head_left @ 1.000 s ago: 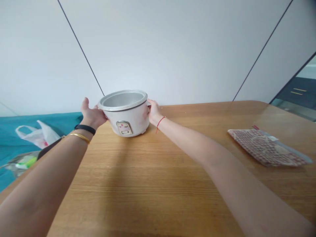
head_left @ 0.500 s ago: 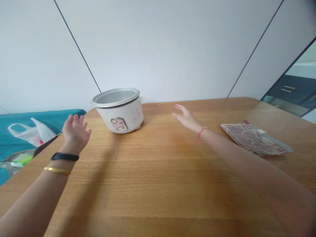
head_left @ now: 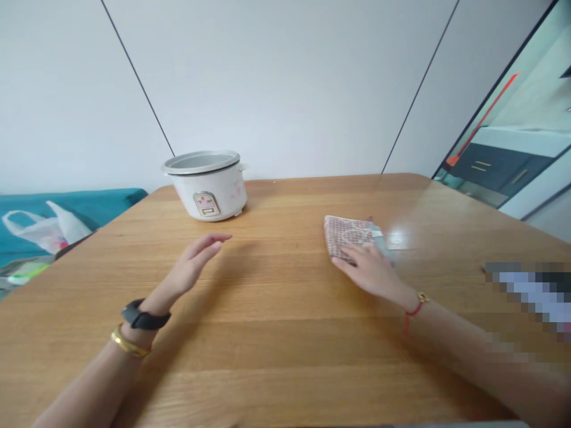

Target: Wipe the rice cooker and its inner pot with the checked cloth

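Note:
A white rice cooker [head_left: 212,196] stands lidless towards the back left of the wooden table; its grey inside shows at the rim. My left hand [head_left: 194,264] hovers over the table in front of it, fingers stretched out, touching nothing. A black band and a gold bangle circle that wrist. On the right lies a folded red-and-white patterned cloth [head_left: 350,230] with a grey strip along one side. My right hand [head_left: 372,270] rests on its near part, fingers spread over the fabric and covering some of it. A red string bracelet is on this wrist.
The wooden table [head_left: 267,333] reaches back to a white panelled wall [head_left: 276,89]. At left are a teal seat [head_left: 111,205] and a white plastic bag [head_left: 53,229]. A pixelated patch [head_left: 530,291] hides something at right. Dark cabinets [head_left: 504,169] show beyond an opening.
My right hand has come down onto the cloth, and the cloth now lies further left. My left hand has swung inward and turned its palm. The view has shifted a little to the right.

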The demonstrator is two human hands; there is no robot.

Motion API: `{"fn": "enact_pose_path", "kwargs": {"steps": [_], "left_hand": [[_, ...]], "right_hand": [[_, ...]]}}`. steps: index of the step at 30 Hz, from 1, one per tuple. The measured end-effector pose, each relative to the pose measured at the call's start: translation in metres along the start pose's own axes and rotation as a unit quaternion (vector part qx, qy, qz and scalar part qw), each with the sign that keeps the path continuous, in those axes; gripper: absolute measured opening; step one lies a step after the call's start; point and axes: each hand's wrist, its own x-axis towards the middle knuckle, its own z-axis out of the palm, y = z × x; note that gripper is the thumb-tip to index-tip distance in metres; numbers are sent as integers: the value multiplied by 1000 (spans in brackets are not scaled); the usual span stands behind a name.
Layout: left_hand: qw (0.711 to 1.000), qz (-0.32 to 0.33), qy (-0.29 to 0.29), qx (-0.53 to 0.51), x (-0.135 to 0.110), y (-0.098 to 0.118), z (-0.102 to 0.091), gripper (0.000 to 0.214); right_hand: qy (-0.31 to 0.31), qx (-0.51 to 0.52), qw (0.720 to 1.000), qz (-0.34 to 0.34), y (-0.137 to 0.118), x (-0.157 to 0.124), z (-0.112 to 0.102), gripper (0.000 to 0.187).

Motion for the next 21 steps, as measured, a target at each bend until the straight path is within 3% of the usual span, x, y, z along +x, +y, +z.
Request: {"fn": "enact_pose_path", "kwargs": {"steps": [2,4,6,7,10,13,16,18,21], "left_hand": [[996,48,-60,55,-8,20,33,55],[977,115,-82,160,-18,33,62,57],[946,135,-66,288,-25,40,80,56],[930,118,-59,344,-27,40,82,55],[897,5,-69,437,-19,30,63,55],[872,-134,-61,466,3,2,17,52],[878,-240,-7,415,20,-32,-22,53],[882,-264,32,389,22,-50,-32,55],[893,-228,67,383,17,-61,-30,56]], "right_hand": [[-86,125,983,-108,-43,-17,15,61],[-161,267,937,-155,-68,-26,22,68],[-196,354,902,-149,-71,-25,23,69],[-194,367,899,-139,-64,-22,21,67],[-121,327,932,-99,-21,-3,13,49],[-1,283,958,-38,32,17,5,33],[118,255,959,34,69,29,-3,25],[170,245,953,48,80,32,-7,24],[214,224,951,29,84,33,-13,25]]}}
